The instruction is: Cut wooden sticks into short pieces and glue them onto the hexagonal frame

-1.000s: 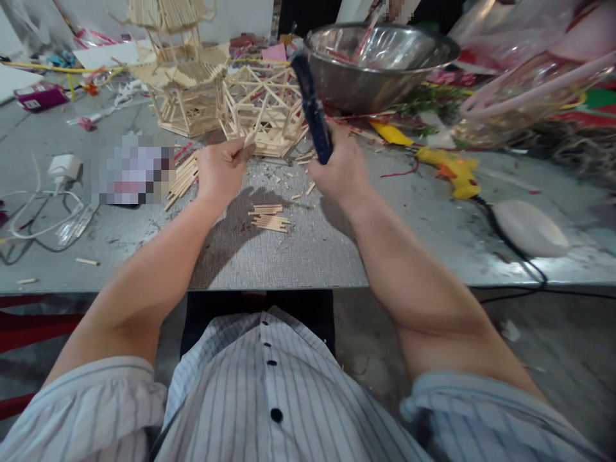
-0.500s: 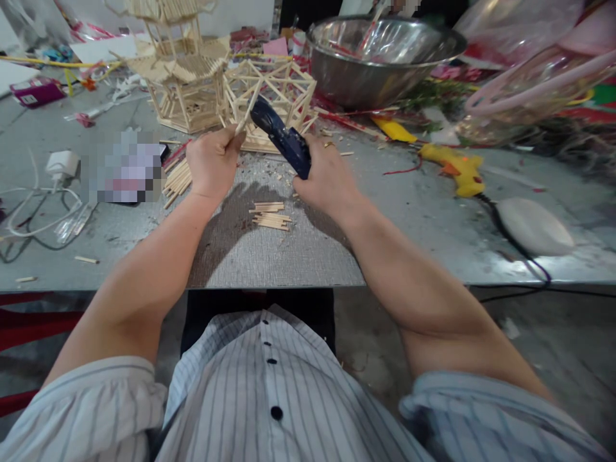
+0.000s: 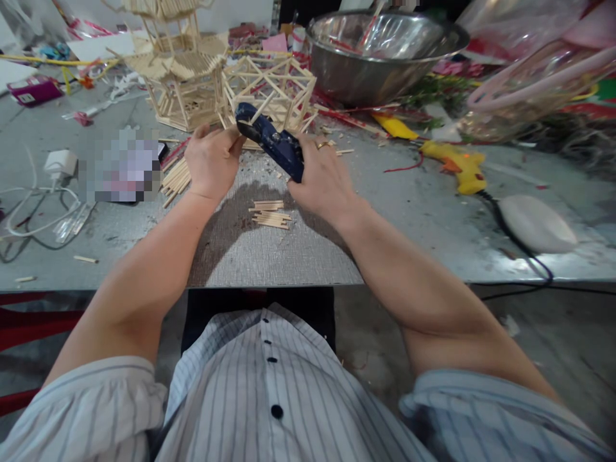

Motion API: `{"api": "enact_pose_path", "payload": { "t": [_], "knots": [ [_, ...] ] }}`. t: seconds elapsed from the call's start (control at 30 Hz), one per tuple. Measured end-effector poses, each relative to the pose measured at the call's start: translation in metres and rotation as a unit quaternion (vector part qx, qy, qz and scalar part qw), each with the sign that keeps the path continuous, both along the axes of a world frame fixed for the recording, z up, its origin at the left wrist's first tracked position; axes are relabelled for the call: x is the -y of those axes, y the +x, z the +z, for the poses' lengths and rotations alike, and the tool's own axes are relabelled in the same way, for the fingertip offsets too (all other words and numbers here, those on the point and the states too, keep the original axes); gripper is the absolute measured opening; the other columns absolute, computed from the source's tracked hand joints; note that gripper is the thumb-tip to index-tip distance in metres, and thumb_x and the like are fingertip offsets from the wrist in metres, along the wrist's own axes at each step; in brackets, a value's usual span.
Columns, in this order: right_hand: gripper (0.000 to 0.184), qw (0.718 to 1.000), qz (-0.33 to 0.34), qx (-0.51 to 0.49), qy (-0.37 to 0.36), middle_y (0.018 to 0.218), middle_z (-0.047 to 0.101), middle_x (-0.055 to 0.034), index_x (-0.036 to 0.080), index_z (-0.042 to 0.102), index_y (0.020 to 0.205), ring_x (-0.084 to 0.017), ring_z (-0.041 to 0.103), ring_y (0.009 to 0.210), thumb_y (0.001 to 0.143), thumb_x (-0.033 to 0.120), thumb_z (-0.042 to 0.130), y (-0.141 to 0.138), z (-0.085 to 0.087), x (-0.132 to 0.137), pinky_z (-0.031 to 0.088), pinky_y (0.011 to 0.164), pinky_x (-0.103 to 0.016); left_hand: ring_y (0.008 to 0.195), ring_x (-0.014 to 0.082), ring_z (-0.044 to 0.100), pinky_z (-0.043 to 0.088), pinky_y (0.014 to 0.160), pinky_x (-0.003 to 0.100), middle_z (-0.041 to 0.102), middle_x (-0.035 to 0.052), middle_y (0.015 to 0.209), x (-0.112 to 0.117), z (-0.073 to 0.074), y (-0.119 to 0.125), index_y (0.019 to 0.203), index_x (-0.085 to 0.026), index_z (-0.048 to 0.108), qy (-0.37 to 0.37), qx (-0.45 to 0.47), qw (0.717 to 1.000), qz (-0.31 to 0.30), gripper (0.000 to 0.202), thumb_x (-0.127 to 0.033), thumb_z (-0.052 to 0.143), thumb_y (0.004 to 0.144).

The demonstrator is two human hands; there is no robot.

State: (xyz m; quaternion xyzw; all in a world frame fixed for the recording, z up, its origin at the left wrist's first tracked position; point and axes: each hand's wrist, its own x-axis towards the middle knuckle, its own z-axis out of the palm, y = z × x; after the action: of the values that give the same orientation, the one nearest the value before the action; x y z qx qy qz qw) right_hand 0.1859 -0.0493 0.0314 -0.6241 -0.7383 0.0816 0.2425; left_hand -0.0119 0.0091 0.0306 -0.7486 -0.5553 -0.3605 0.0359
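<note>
My right hand [image 3: 323,179] is closed around a dark blue cutter tool [image 3: 270,140], whose tip points left toward my other hand. My left hand [image 3: 210,160] pinches a thin wooden stick [image 3: 258,113] that rises into the tool's jaws. Both hands hover over the grey table [image 3: 269,250], just in front of a hexagonal frame of sticks [image 3: 274,90]. A small heap of cut sticks [image 3: 270,216] lies on the table under the hands. A longer bundle of sticks [image 3: 176,179] lies to the left of my left hand.
A stick-built pagoda model [image 3: 180,70] stands at the back left, a steel bowl [image 3: 380,58] at the back right. A yellow glue gun [image 3: 452,163] with its black cable lies on the right. A white charger [image 3: 60,163] and cables lie on the left.
My right hand has swung the blue tool down from upright to point left at the stick. Both hands came closer together, and the stick now sits at the tool's jaws.
</note>
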Motion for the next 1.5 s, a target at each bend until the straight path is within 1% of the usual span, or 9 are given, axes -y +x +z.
{"api": "enact_pose_path", "payload": {
  "t": [0.13, 0.27, 0.43, 0.6, 0.73, 0.93, 1.13, 1.27, 1.5],
  "knots": [
    [0.070, 0.996, 0.022, -0.085, -0.011, 0.144, 0.057, -0.0006, 0.043, 0.041, 0.145, -0.036, 0.029, 0.147, 0.078, 0.058, 0.054, -0.0010, 0.0045, 0.0047, 0.027, 0.120, -0.058, 0.085, 0.0225, 0.060, 0.035, 0.108, 0.042, 0.075, 0.0029, 0.083, 0.0019, 0.0023, 0.0014, 0.083, -0.034, 0.071, -0.017, 0.034, 0.999, -0.016, 0.023, -0.040, 0.050, 0.091],
    [0.071, 0.994, 0.018, -0.107, -0.028, 0.140, 0.058, -0.0050, 0.041, 0.042, 0.144, -0.040, 0.029, 0.146, 0.077, 0.057, 0.057, -0.0014, 0.0062, 0.0067, 0.025, 0.119, -0.064, 0.084, 0.0252, 0.057, 0.033, 0.107, 0.045, 0.073, 0.0042, 0.079, 0.0019, 0.0021, 0.0016, 0.080, -0.036, 0.070, -0.010, 0.068, 0.997, -0.036, 0.024, -0.044, 0.049, 0.087],
    [0.069, 0.990, 0.016, -0.136, -0.045, 0.134, 0.061, -0.0084, 0.039, 0.043, 0.140, -0.043, 0.030, 0.146, 0.076, 0.060, 0.058, -0.0011, 0.0050, 0.0064, 0.028, 0.116, -0.068, 0.088, 0.0256, 0.052, 0.030, 0.106, 0.044, 0.069, 0.0013, 0.070, 0.0011, 0.0016, 0.0012, 0.082, -0.040, 0.071, -0.032, 0.097, 0.994, -0.042, 0.020, -0.049, 0.053, 0.082],
    [0.062, 0.992, 0.009, -0.118, -0.043, 0.129, 0.061, -0.0114, 0.034, 0.045, 0.135, -0.044, 0.036, 0.142, 0.079, 0.058, 0.058, 0.0002, 0.0024, 0.0044, 0.031, 0.113, -0.070, 0.078, 0.0229, 0.049, 0.031, 0.103, 0.043, 0.069, 0.0028, 0.077, -0.0006, 0.0000, 0.0016, 0.084, -0.037, 0.073, -0.028, 0.072, 0.997, -0.023, 0.027, -0.047, 0.049, 0.084],
    [0.057, 0.994, -0.001, -0.102, -0.029, 0.124, 0.062, -0.0123, 0.033, 0.048, 0.131, -0.043, 0.040, 0.140, 0.080, 0.055, 0.060, 0.0018, -0.0007, 0.0021, 0.034, 0.112, -0.069, 0.079, 0.0224, 0.048, 0.033, 0.101, 0.041, 0.069, 0.0019, 0.074, -0.0015, -0.0011, 0.0017, 0.085, -0.036, 0.073, -0.017, 0.070, 0.997, -0.025, 0.029, -0.049, 0.047, 0.085],
    [0.058, 0.993, 0.008, -0.113, -0.025, 0.125, 0.063, -0.0108, 0.035, 0.050, 0.130, -0.042, 0.037, 0.142, 0.078, 0.055, 0.063, 0.0025, -0.0010, 0.0019, 0.032, 0.115, -0.067, 0.081, 0.0233, 0.052, 0.032, 0.102, 0.042, 0.070, 0.0017, 0.077, 0.0003, -0.0006, 0.0018, 0.086, -0.038, 0.073, -0.027, 0.078, 0.996, -0.030, 0.025, -0.046, 0.050, 0.084],
    [0.056, 0.991, 0.013, -0.129, -0.039, 0.127, 0.062, -0.0101, 0.036, 0.051, 0.128, -0.042, 0.036, 0.143, 0.077, 0.057, 0.061, 0.0018, -0.0008, 0.0014, 0.031, 0.115, -0.069, 0.080, 0.0236, 0.055, 0.032, 0.104, 0.043, 0.074, 0.0046, 0.085, 0.0002, -0.0001, 0.0020, 0.093, -0.035, 0.075, -0.025, 0.045, 0.998, -0.021, 0.032, -0.046, 0.045, 0.087],
    [0.055, 0.992, 0.011, -0.119, -0.044, 0.127, 0.062, -0.0110, 0.035, 0.052, 0.127, -0.043, 0.038, 0.141, 0.077, 0.058, 0.060, 0.0022, -0.0014, 0.0008, 0.033, 0.113, -0.070, 0.085, 0.0254, 0.057, 0.030, 0.105, 0.043, 0.072, 0.0036, 0.081, 0.0002, 0.0008, 0.0023, 0.089, -0.038, 0.074, -0.044, 0.064, 0.997, -0.023, 0.028, -0.049, 0.048, 0.084],
    [0.053, 0.991, 0.017, -0.119, -0.055, 0.129, 0.061, -0.0120, 0.034, 0.053, 0.122, -0.044, 0.040, 0.140, 0.075, 0.058, 0.061, 0.0027, -0.0005, 0.0004, 0.031, 0.112, -0.072, 0.083, 0.0239, 0.053, 0.029, 0.107, 0.042, 0.069, 0.0018, 0.074, 0.0010, 0.0013, 0.0038, 0.088, -0.038, 0.073, -0.032, 0.069, 0.997, -0.030, 0.027, -0.048, 0.049, 0.083]
  ]
}}
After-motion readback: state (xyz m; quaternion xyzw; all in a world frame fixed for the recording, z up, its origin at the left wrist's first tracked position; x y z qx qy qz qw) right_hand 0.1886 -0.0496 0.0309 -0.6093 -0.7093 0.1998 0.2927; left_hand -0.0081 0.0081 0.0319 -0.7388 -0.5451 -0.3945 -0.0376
